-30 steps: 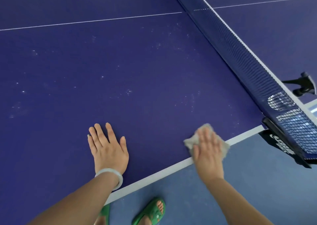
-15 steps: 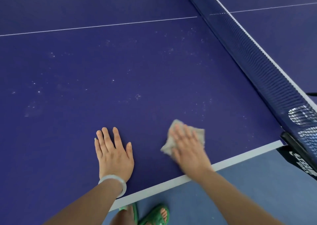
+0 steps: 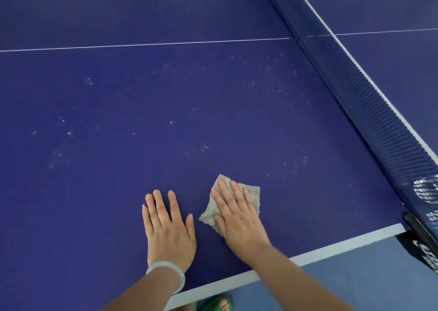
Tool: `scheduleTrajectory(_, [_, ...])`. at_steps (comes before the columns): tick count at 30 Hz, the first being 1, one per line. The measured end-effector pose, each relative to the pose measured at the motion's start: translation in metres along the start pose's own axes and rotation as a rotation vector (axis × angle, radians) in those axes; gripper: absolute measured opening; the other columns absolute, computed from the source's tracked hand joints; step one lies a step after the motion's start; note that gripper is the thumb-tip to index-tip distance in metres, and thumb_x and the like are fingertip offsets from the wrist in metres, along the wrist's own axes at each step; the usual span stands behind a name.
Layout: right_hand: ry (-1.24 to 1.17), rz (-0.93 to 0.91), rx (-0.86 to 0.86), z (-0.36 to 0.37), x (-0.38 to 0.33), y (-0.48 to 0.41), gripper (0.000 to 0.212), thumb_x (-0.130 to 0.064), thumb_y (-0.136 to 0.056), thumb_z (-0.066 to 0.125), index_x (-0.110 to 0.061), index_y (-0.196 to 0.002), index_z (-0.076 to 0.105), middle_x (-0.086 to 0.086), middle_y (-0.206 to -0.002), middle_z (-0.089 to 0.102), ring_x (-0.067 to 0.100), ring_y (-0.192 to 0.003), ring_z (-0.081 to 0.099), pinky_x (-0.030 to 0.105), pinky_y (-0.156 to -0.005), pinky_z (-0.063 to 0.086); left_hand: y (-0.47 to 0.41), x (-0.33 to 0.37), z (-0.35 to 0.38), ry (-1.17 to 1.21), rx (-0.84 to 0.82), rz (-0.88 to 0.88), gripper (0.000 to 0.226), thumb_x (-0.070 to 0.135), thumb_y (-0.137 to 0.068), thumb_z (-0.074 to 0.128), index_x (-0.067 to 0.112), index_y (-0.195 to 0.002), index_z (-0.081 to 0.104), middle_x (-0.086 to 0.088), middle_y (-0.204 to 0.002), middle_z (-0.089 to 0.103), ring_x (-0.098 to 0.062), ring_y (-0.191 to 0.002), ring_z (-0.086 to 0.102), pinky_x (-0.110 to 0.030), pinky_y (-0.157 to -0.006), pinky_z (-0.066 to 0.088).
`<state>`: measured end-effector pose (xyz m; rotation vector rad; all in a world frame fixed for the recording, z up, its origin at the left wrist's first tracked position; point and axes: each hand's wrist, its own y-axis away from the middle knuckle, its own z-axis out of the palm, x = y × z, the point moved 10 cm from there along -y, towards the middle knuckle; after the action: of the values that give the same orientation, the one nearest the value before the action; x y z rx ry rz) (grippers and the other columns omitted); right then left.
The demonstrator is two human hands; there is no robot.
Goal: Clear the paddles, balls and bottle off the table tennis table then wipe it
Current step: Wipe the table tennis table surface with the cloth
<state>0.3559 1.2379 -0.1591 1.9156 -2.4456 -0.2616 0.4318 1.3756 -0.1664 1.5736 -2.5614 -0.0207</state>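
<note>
Item: grey cloth, lower centre of frame, flat on the blue table near its white edge. Looks soft, light and limp, likely to bunch, so best pressed from above. Right hand: fingers straight, flat on it. Left hand: spread flat on the tabletop just beside. Around: pale specks mid-frame; the net at right would bound any sweep

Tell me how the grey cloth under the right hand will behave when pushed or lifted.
Probably floppy: the cloth lies creased with uneven edges. Likely light: it looks thin under the right hand. Its fuzzy pile should drag, not glide, on the table.
</note>
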Motion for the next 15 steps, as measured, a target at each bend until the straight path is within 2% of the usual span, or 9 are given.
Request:
scheduleTrajectory(2, [0.084, -0.032, -0.003, -0.003, 0.034, -0.018, 0.057, -0.037, -0.102, 0.017, -0.017, -0.156, 0.018, 0.005, -0.164, 0.01, 0.028, -0.151, 0.008, 0.046, -0.119, 0.009, -0.001, -0.001, 0.002, 0.0, -0.013, -0.002, 0.07, 0.043, -0.097, 0.021, -0.002, -0.15, 0.026, -0.032, -0.155, 0.019, -0.045, -0.147, 0.012, -0.057, -0.118, 0.017])
scheduleTrajectory(3, [0.082, 0.049, 0.0, -0.004, 0.065, -0.027, 0.057, -0.037, -0.103, 0.016, -0.018, -0.157, 0.013, 0.004, -0.164, 0.005, 0.028, -0.152, 0.004, 0.045, -0.121, 0.006, -0.001, -0.002, 0.004, 0.002, -0.019, -0.005, 0.07, 0.043, -0.097, 0.021, -0.001, -0.151, 0.025, -0.031, -0.156, 0.018, -0.045, -0.147, 0.011, -0.057, -0.118, 0.017])
scheduleTrajectory(5, [-0.032, 0.408, -0.011, -0.008, 0.141, -0.032, 0.057, -0.037, -0.105, 0.016, -0.02, -0.157, 0.001, 0.001, -0.165, -0.009, 0.025, -0.152, -0.009, 0.044, -0.123, -0.001, 0.0, -0.002, 0.005, 0.01, -0.025, -0.001, 0.069, 0.044, -0.098, 0.02, -0.001, -0.151, 0.023, -0.031, -0.156, 0.017, -0.045, -0.147, 0.008, -0.057, -0.119, 0.016])
scheduleTrajectory(7, [-0.153, 0.728, -0.008, -0.008, 0.177, -0.022, 0.058, -0.037, -0.105, 0.016, -0.02, -0.157, -0.003, 0.001, -0.164, -0.013, 0.026, -0.151, -0.011, 0.046, -0.122, -0.003, 0.0, -0.001, 0.005, 0.026, -0.029, 0.009, 0.069, 0.044, -0.098, 0.019, -0.001, -0.151, 0.022, -0.032, -0.156, 0.017, -0.045, -0.147, 0.008, -0.057, -0.119, 0.016])
scheduleTrajectory(9, [-0.17, 0.82, 0.01, -0.006, 0.157, -0.022, 0.059, -0.038, -0.105, 0.015, -0.018, -0.157, -0.004, 0.004, -0.164, -0.015, 0.029, -0.151, -0.012, 0.049, -0.122, -0.003, 0.0, -0.001, 0.005, 0.03, -0.033, 0.013, 0.069, 0.044, -0.099, 0.018, -0.001, -0.151, 0.022, -0.032, -0.156, 0.016, -0.046, -0.147, 0.008, -0.057, -0.119, 0.016])
scheduleTrajectory(11, [-0.143, 0.702, 0.05, -0.005, 0.103, -0.033, 0.06, -0.039, -0.104, 0.013, -0.018, -0.157, -0.006, 0.005, -0.163, -0.016, 0.03, -0.15, -0.013, 0.049, -0.122, -0.005, 0.0, -0.001, 0.005, 0.036, -0.041, 0.014, 0.07, 0.044, -0.098, 0.018, -0.002, -0.151, 0.022, -0.032, -0.156, 0.015, -0.046, -0.147, 0.007, -0.058, -0.119, 0.015])
scheduleTrajectory(15, [-0.044, 0.13, 0.026, 0.003, 0.003, -0.044, 0.059, -0.039, -0.103, 0.015, -0.017, -0.158, 0.007, 0.004, -0.165, -0.001, 0.027, -0.152, -0.005, 0.047, -0.123, 0.002, -0.001, -0.001, 0.004, 0.043, -0.059, 0.009, 0.069, 0.043, -0.098, 0.019, -0.001, -0.151, 0.023, -0.032, -0.156, 0.015, -0.045, -0.147, 0.007, -0.057, -0.119, 0.015])
